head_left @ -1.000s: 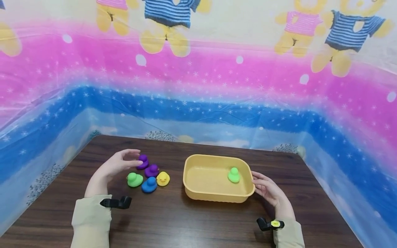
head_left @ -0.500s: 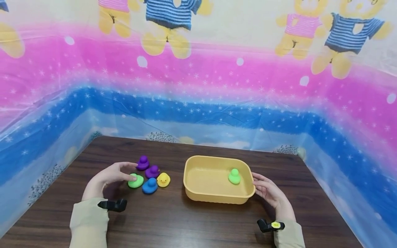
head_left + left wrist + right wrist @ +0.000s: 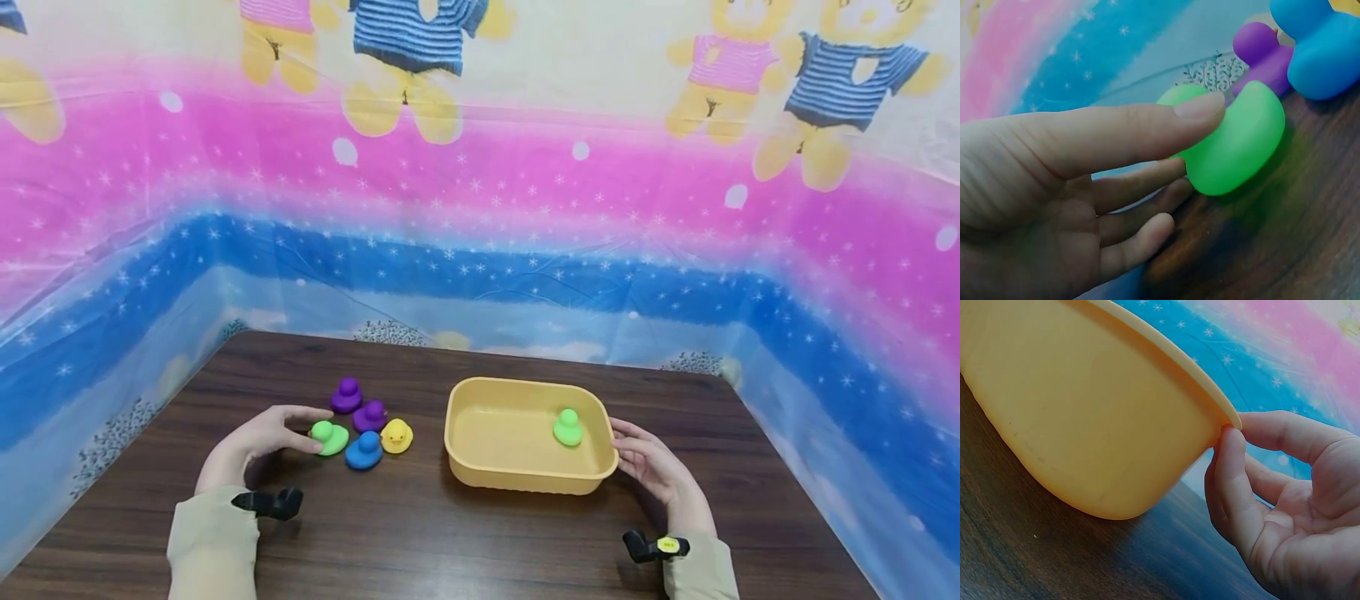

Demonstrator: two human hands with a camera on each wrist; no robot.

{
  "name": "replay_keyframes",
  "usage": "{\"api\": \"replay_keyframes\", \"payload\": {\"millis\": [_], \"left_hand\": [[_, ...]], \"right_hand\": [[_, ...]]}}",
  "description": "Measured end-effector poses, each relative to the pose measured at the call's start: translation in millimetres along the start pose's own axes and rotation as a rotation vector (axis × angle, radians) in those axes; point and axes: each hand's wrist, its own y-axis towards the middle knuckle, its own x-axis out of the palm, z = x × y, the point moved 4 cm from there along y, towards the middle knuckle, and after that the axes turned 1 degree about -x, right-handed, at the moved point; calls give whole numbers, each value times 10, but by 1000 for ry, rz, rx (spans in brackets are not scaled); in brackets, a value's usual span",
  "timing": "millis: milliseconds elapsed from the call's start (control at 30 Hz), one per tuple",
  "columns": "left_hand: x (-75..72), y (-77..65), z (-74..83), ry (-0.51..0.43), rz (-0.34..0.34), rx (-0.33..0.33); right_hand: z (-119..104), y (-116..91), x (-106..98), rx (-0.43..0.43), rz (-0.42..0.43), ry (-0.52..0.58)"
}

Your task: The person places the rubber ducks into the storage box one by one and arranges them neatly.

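Note:
In the head view my left hand [image 3: 262, 437] is at a green rubber duck [image 3: 332, 438] on the table's left side. Thumb and index finger pinch it, the thumb lying across the duck's near side in the left wrist view; the index fingertip is hidden there. Around it sit a blue duck [image 3: 364, 451], a yellow duck [image 3: 397, 436] and two purple ducks, one nearer [image 3: 370, 416] and one farther back [image 3: 347, 395]. My right hand [image 3: 1279, 487] grips the rim of a yellow plastic basin [image 3: 1097, 419] at its right end. Inside the basin sits another green duck [image 3: 568, 428].
A dark wooden table [image 3: 420, 550] carries everything. Patterned cloth [image 3: 480, 233] hangs behind it and along both sides. Bare tabletop lies between the ducks and the basin, and in front of both.
My left hand has come down and toward me from beside the purple ducks to the green duck, and its thumb and finger have closed around it. My right hand stays at the basin.

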Motion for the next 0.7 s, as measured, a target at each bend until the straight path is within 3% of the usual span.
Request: {"api": "replay_keyframes", "payload": {"millis": [367,700], "left_hand": [[18,14,-69,14,48,4],[17,43,-86,25,81,-36]], "right_hand": [[10,5,0,21,20,-9],[3,10,-1,6,-2,23]]}}
